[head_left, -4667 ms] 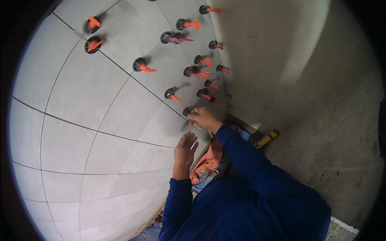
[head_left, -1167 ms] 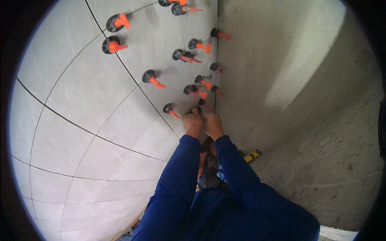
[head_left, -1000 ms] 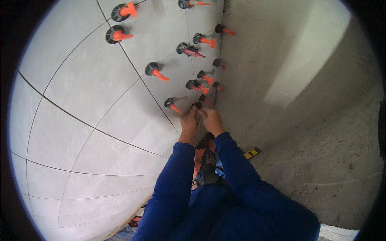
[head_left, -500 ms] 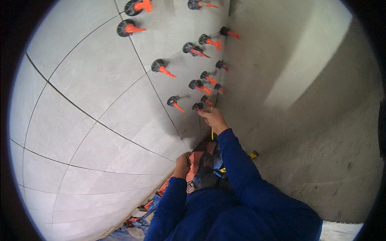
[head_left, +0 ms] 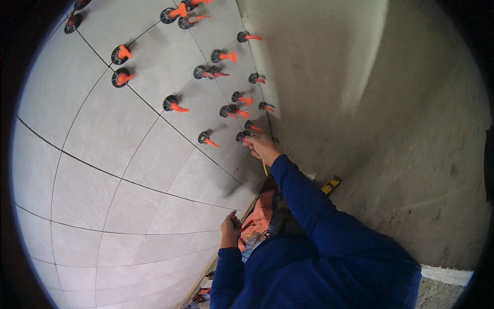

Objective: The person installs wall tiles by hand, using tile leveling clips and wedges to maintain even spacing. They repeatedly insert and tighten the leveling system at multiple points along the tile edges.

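My right hand (head_left: 261, 147) pinches the red handle of a tile leveler (head_left: 242, 136), whose round black base sits against the pale tiled wall (head_left: 139, 201) near the corner. Below this hand a thin yellow stick (head_left: 266, 169) sticks out, partly hidden by my sleeve. My left hand (head_left: 231, 229) is lower, beside the wall's bottom edge, fingers curled and thumb raised. Whether anything lies in its fingers is hidden. Just above my right hand is another leveler (head_left: 250, 125); one more (head_left: 205, 138) stands to the left on the tiles.
Several more red-handled levelers, such as one at the upper left (head_left: 122, 77), dot the tile joints. A bare grey wall (head_left: 401, 154) rises on the right. A yellow spirit level (head_left: 331, 185) rests by its foot. Orange crumpled material (head_left: 259, 213) lies below, between my arms.
The view has shifted, bringing more levelers into sight at the left. My right hand stays at the same leveler. My left hand has drawn down from the corner, its thumb now raised.
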The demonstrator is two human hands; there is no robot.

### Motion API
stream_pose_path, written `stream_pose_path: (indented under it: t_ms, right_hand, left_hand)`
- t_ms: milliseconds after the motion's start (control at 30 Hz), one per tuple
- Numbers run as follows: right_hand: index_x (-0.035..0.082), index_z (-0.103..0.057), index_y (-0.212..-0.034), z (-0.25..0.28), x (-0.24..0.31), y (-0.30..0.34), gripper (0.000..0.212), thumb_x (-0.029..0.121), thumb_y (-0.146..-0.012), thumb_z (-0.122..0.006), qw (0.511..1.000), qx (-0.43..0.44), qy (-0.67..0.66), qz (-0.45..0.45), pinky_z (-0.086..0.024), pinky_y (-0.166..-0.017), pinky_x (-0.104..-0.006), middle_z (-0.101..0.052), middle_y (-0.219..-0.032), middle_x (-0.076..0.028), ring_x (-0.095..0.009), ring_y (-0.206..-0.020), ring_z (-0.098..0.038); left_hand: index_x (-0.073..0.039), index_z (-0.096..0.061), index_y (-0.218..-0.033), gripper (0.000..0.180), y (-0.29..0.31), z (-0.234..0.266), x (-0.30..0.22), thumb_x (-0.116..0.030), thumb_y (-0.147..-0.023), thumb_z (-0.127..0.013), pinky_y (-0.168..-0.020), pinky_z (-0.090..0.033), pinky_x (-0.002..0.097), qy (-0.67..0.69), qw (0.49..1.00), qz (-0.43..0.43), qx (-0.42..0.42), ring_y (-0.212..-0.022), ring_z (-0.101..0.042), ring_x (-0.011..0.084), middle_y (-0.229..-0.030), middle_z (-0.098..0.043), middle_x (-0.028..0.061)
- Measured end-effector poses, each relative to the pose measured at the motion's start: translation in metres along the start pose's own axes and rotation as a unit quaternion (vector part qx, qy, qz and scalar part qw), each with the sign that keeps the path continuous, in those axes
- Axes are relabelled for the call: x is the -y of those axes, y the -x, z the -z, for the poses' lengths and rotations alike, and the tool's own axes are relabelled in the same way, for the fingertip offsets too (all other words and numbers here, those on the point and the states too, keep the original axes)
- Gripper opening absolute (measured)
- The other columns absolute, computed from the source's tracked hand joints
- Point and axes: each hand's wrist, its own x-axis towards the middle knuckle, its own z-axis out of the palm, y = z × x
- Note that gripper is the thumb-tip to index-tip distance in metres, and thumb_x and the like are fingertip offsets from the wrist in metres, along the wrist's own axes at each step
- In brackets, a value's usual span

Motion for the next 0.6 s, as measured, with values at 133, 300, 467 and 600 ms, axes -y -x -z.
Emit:
stream_pose_path:
  t_ms: [133,300,467,600]
  right_hand:
    - [0.001,-0.07,-0.083,-0.01,-0.01,-0.001,0.022,0.022,-0.089,-0.07,0.988,-0.089,0.107,0.071,-0.048,-0.058,-0.0398,-0.065,-0.07,-0.009,-0.023,-0.062,-0.063]
    - [0.002,-0.072,-0.084,-0.008,-0.019,-0.007,0.034,0.033,-0.092,-0.061,0.934,-0.105,0.272,0.208,-0.049,-0.071,-0.0452,-0.069,-0.081,-0.021,-0.038,-0.076,-0.066]
    - [0.003,-0.073,-0.087,-0.004,-0.028,-0.014,0.039,0.039,-0.093,-0.06,0.972,-0.047,0.18,0.145,-0.049,-0.076,-0.044,-0.069,-0.087,-0.022,-0.035,-0.083,-0.068]
    - [0.002,-0.072,-0.091,-0.008,-0.026,-0.013,0.037,0.038,-0.092,-0.064,0.973,-0.058,0.182,0.132,-0.049,-0.076,-0.0416,-0.07,-0.088,-0.021,-0.031,-0.083,-0.068]
  left_hand:
    - [-0.001,-0.063,-0.118,0.025,0.014,0.008,0.01,-0.016,-0.098,-0.058,-0.05,-0.034,0.0285,-0.026,0.999,0.009,0.023,-0.057,-0.045,0.0133,-0.069,-0.049,-0.0008]
    - [-0.003,-0.063,-0.114,0.021,0.017,0.011,0.005,-0.016,-0.097,-0.06,-0.049,-0.034,0.0286,-0.019,1.0,0.015,0.002,-0.055,-0.044,0.0134,-0.066,-0.046,-0.0009]
    - [-0.012,-0.056,-0.075,0.021,0.02,0.023,0.005,-0.015,-0.092,-0.068,-0.045,-0.035,0.03,-0.03,1.0,0.0,0.002,-0.051,-0.046,0.0144,-0.062,-0.049,0.0003]
    - [-0.011,-0.058,-0.076,0.02,0.034,-0.009,-0.004,-0.016,-0.09,-0.071,-0.045,-0.036,0.0287,-0.092,0.995,-0.04,0.008,-0.051,-0.047,0.0132,-0.062,-0.05,-0.0004]
